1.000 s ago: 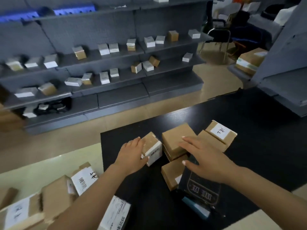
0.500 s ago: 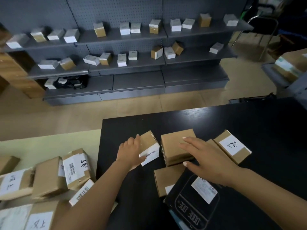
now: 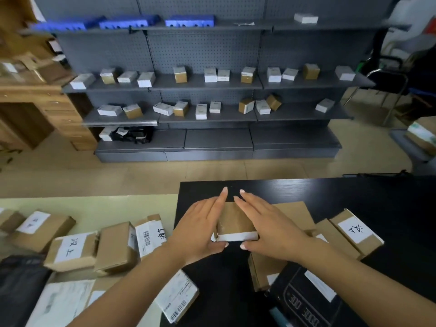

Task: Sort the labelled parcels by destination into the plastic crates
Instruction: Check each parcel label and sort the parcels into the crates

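Now up off the black tabletop (image 3: 354,201): small brown taped cardboard parcel with a white label edge (image 3: 236,224), tilted a half-second back under the left hand alone, pressed this moment between both palms. Left hand (image 3: 200,230) flat against its left side, fingers straight and together, pointing away, thumb tucked under the near white edge. Right hand (image 3: 271,230) mirrored on the right side, fingers straight, thumb tip at the near lower corner. Fingertips of both hands nearly meeting past the parcel's far end, parcel lying between palms and thumbs. Held or merely resting on the box beneath: hard to tell from this angle.

Blue plastic crates (image 3: 188,20) lined along the top grey shelf (image 3: 259,27), contents hidden. Small brown and white boxes (image 3: 180,75) spread along the two middle shelves.

Just right of the hands, flat brown cardboard box with a handwritten white label (image 3: 356,230). Below the right wrist, black printed carton (image 3: 304,300) with a brown parcel (image 3: 262,270) beside it. Left, on the pale green table (image 3: 94,206), clustered labelled brown parcels (image 3: 73,250), one barcoded (image 3: 149,236).
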Motion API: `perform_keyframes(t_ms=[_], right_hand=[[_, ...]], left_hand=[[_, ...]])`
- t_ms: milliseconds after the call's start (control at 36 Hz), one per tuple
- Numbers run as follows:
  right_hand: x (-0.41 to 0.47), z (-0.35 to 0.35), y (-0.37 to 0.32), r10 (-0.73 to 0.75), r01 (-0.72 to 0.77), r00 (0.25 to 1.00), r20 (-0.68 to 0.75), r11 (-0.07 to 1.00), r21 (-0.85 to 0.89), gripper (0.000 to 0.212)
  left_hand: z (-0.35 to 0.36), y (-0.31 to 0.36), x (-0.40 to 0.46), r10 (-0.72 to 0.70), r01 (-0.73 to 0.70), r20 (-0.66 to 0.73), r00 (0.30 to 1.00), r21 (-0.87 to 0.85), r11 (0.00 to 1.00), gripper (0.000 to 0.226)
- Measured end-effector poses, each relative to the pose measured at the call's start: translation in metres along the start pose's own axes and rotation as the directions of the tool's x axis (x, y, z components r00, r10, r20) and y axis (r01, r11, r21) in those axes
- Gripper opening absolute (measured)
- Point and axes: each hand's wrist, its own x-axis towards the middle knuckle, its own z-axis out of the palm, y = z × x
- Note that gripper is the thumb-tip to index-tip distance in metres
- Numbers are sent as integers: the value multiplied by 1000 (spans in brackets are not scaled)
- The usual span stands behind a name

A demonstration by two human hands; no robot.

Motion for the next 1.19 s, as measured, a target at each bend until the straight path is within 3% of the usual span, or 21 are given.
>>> perform_keyframes(t_ms=[139, 278, 389, 556, 750, 972, 1194], right_hand=[[6, -2, -42, -17, 17, 997, -72, 1000, -12, 104], [1, -11, -69, 58, -38, 992, -111, 984, 174, 99], [-10, -16, -84, 109, -43, 982, -153, 924, 381, 92], [-20, -17, -113, 118, 16, 965, -234, 864, 503, 92], [-10, -9, -140, 143, 36, 961, -235, 782, 623, 104], [-2, -11, -165, 61, 75, 972, -225, 832, 550, 110], [8, -21, -185, 12, 73, 928, -373, 974, 215, 127]], left_hand=[[-23, -10, -29, 56, -57, -54, 997, -17, 998, 122], [-36, -35, -58, -133, 125, -49, 990, -137, 983, 122], [-41, -57, -88, -247, 250, 43, 968, -178, 952, 124], [-56, -72, -123, -269, 277, 68, 961, -165, 947, 118], [-87, -72, -140, -314, 303, 27, 949, -352, 886, 111], [-106, -94, -157, -338, 277, -94, 936, -394, 876, 97], [-111, -103, -163, -320, 252, -129, 938, -379, 891, 83]])
